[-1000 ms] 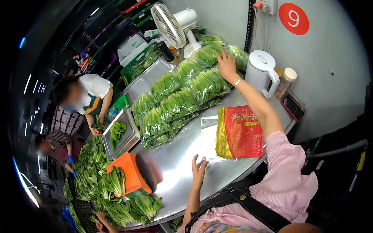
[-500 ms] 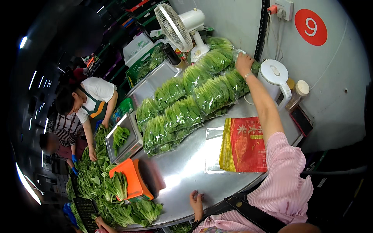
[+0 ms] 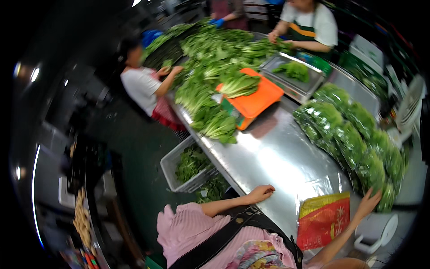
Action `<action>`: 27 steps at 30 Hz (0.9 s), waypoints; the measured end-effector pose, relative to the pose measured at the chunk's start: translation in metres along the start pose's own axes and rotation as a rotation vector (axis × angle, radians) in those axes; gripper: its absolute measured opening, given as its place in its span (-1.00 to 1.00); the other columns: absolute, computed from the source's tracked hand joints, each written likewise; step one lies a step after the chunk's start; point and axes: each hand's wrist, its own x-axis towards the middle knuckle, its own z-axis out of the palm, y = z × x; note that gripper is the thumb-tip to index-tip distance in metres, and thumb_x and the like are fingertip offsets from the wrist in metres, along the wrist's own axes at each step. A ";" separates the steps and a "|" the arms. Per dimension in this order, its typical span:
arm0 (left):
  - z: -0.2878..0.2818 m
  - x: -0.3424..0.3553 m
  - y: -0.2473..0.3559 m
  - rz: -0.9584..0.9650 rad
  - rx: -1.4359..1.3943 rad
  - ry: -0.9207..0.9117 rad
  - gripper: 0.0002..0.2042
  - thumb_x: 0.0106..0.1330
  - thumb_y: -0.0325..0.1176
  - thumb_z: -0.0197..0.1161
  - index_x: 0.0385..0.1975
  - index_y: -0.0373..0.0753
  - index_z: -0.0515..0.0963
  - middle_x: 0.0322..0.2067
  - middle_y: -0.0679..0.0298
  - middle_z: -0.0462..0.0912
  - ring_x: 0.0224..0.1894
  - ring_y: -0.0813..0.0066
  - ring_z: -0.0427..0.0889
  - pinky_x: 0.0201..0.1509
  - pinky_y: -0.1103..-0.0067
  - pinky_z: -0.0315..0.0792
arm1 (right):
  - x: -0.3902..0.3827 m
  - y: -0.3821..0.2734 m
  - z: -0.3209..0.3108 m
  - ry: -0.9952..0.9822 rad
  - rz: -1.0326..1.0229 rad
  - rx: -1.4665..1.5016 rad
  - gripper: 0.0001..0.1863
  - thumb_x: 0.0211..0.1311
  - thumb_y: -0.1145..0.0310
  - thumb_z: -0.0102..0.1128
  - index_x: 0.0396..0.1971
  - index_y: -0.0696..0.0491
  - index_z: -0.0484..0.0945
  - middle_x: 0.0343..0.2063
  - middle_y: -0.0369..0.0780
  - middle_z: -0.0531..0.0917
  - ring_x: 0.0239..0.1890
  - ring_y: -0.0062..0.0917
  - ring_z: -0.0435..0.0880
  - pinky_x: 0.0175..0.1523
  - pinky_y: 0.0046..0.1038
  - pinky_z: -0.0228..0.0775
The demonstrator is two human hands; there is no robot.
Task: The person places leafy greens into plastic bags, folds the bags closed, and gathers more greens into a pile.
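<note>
My left hand [image 3: 260, 193] hovers over or lies on the near edge of the steel table [image 3: 282, 165]. Its fingers are loosely bent and nothing shows in them. At the right, my right hand [image 3: 369, 204] has its fingers apart beside the near end of the bagged leafy greens [image 3: 351, 141]; whether it touches the bag is blurred. The clear bags stand in two long rows. Between my arms lie a red and yellow printed bag [image 3: 323, 222] and a stack of clear plastic bags [image 3: 309, 189].
An orange-topped scale [image 3: 257, 101] carries loose greens; a steel scale [image 3: 309, 87] stands behind it. Loose leafy greens [image 3: 210, 49] heap the far left. A white kettle [image 3: 378, 231] and a fan [image 3: 410, 105] stand right. Co-workers handle greens. A grey crate [image 3: 168, 166] sits below the table.
My view has swung left, bringing the floor, crate and another co-worker into sight. My right hand remains by the bagged greens; my left forearm now reaches over the table edge.
</note>
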 end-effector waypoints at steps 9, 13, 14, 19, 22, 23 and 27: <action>-0.016 -0.011 -0.004 0.115 -0.014 0.055 -0.75 0.21 -0.42 0.12 -0.12 -0.34 0.44 -0.30 0.12 0.61 -0.25 0.36 0.61 -0.17 0.50 0.48 | -0.134 -0.130 0.013 -0.697 -0.113 -0.023 -0.54 0.20 -0.04 0.03 -0.22 0.10 0.52 -0.53 0.02 0.59 -0.45 -0.02 0.55 -0.37 -0.09 0.31; -0.045 -0.031 -0.009 0.068 -0.117 0.183 -0.76 0.25 -0.42 0.10 -0.11 -0.32 0.45 -0.31 0.16 0.61 -0.27 0.44 0.59 -0.17 0.56 0.46 | -0.132 -0.121 0.027 -0.645 -0.149 -0.098 -0.56 0.21 -0.02 0.02 -0.39 0.12 0.52 -0.51 0.02 0.60 -0.44 0.00 0.55 -0.37 -0.07 0.31; -0.054 -0.034 -0.014 0.067 -0.154 0.222 -0.76 0.25 -0.42 0.10 -0.11 -0.32 0.45 -0.31 0.17 0.61 -0.28 0.45 0.59 -0.18 0.56 0.46 | -0.132 -0.114 0.030 -0.617 -0.159 -0.131 -0.56 0.21 -0.02 0.02 -0.43 0.12 0.52 -0.51 0.01 0.60 -0.44 -0.01 0.56 -0.38 -0.07 0.31; -0.130 -0.034 -0.043 0.033 -0.240 0.416 -0.78 0.31 -0.38 0.07 -0.11 -0.30 0.46 -0.33 0.21 0.62 -0.35 0.52 0.58 -0.25 0.61 0.45 | -0.103 -0.205 -0.063 -0.360 -0.022 -0.183 -0.59 0.24 0.03 0.00 -0.43 0.12 0.55 -0.52 -0.05 0.62 -0.46 -0.04 0.57 -0.39 -0.11 0.33; -0.207 -0.028 -0.052 0.045 -0.311 0.677 -0.79 0.30 -0.39 0.07 -0.13 -0.29 0.48 -0.33 0.18 0.62 -0.34 0.49 0.59 -0.27 0.60 0.44 | -0.111 -0.240 -0.055 -0.265 -0.219 0.016 -0.63 0.26 0.10 0.01 -0.40 0.14 0.56 -0.59 -0.05 0.60 -0.53 -0.09 0.56 -0.42 -0.20 0.33; -0.239 -0.021 -0.052 0.077 -0.149 0.810 -0.79 0.27 -0.39 0.10 -0.15 -0.30 0.48 -0.34 0.15 0.62 -0.35 0.42 0.60 -0.28 0.58 0.44 | -0.117 -0.254 -0.038 -0.202 -0.355 0.060 -0.66 0.26 0.14 0.04 -0.40 0.15 0.55 -0.62 -0.05 0.59 -0.57 -0.11 0.56 -0.42 -0.22 0.32; -0.373 0.014 -0.066 0.153 0.272 1.232 -0.68 0.15 -0.35 0.23 -0.14 -0.37 0.42 -0.26 0.01 0.52 -0.19 0.14 0.51 -0.11 0.42 0.38 | -0.150 -0.352 0.008 -0.784 -0.279 0.324 -0.83 0.19 0.30 0.11 -0.36 0.09 0.54 -0.72 -0.11 0.56 -0.65 -0.33 0.57 -0.47 -0.33 0.32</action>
